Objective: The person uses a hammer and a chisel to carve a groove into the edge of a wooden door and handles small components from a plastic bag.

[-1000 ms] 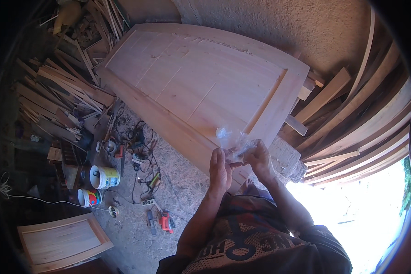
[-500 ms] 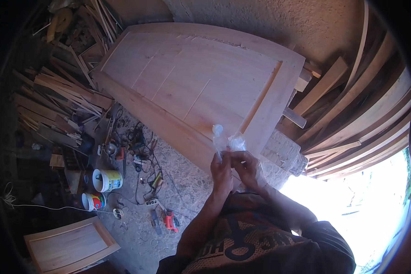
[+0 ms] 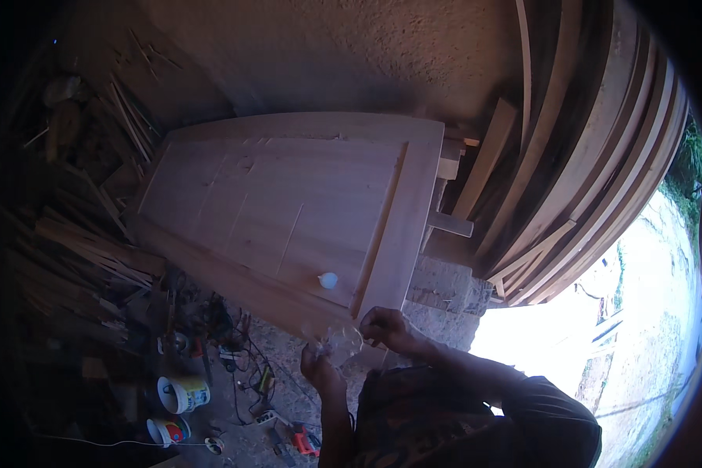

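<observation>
My left hand is closed on a crumpled clear plastic bag at the lower middle. My right hand pinches the same plastic at its right side, a little higher. Both are over the near edge of a large pale wooden door, which has recessed panels and an arched end rail. A small white round object shows on or just above the door's panel, apart from the plastic; I cannot tell what it is.
Long boards lean at the right beside a bright opening. Offcuts are heaped at the left. On the floor are buckets, tangled cords, a power strip and a red power tool. A rough wall stands beyond the door.
My hands have moved apart, the left lower than the right, with the plastic between them. The white round object now shows separate from the bag. The view has shifted, putting everything lower in the picture.
</observation>
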### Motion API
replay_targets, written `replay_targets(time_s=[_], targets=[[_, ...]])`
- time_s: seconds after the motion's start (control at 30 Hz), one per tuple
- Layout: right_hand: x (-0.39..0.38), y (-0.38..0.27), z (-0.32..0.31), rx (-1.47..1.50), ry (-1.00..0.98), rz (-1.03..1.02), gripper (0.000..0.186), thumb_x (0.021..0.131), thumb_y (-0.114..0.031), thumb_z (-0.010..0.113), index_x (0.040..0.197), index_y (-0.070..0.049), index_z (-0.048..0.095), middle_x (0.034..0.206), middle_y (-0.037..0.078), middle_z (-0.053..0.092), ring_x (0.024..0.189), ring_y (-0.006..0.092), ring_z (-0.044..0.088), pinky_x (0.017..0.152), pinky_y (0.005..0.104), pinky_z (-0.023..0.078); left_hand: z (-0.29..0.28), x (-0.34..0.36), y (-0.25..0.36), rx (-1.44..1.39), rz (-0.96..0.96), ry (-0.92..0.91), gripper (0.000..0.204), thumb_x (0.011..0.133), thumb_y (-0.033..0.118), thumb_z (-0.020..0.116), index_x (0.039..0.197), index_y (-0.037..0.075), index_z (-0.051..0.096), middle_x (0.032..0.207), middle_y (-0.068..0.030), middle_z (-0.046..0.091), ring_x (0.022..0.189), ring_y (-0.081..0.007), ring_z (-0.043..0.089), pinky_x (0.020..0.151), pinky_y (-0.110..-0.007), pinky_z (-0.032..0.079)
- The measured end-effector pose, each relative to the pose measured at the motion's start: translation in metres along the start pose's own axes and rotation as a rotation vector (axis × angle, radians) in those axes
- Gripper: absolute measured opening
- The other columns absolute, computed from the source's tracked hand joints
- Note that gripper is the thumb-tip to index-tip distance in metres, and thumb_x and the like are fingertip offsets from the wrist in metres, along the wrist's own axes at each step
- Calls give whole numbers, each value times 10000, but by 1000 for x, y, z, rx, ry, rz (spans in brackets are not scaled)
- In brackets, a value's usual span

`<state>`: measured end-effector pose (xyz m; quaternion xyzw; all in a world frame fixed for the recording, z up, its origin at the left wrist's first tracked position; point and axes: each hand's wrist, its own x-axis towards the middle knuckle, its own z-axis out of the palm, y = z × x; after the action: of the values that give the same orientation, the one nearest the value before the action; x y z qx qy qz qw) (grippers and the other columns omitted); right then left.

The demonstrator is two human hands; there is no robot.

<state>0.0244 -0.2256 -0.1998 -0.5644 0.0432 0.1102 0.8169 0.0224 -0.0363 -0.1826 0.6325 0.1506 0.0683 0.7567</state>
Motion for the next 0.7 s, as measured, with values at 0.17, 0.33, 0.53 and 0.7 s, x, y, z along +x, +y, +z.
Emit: replay_targets(time_s=[0.17,0.33,0.53,0.7], targets=[[-3,-15,-1,-132,-139,7,131,953,-63,634,1047,0,701,978,67,711,886,137,687,765,298,572,-10,-18,34,62,-43,-248,308,901,78,542,1197,3,583,1039,-89,604,810,-131,560,677,-253,467],[1,-19,17,-270,-182,-119,138,930,-59,678,1047,10,701,953,75,720,886,146,693,786,307,569,-2,-30,47,22,-307,-269,297,1001,285,578,1153,41,654,860,-13,608,647,-83,505,530,-226,399],[-4,-43,24,-214,-195,-41,112,907,-72,733,1000,-18,701,894,68,715,855,136,682,756,311,569,2,-26,55,322,-230,-309,107,992,131,600,1032,58,668,750,14,586,581,-58,512,488,-226,404],[1,-38,16,87,-161,-64,109,909,-4,695,1007,-49,681,887,65,705,849,144,681,786,313,569,-20,-24,41,79,-329,-262,93,984,122,574,924,72,623,708,27,534,561,-49,497,480,-234,410]])
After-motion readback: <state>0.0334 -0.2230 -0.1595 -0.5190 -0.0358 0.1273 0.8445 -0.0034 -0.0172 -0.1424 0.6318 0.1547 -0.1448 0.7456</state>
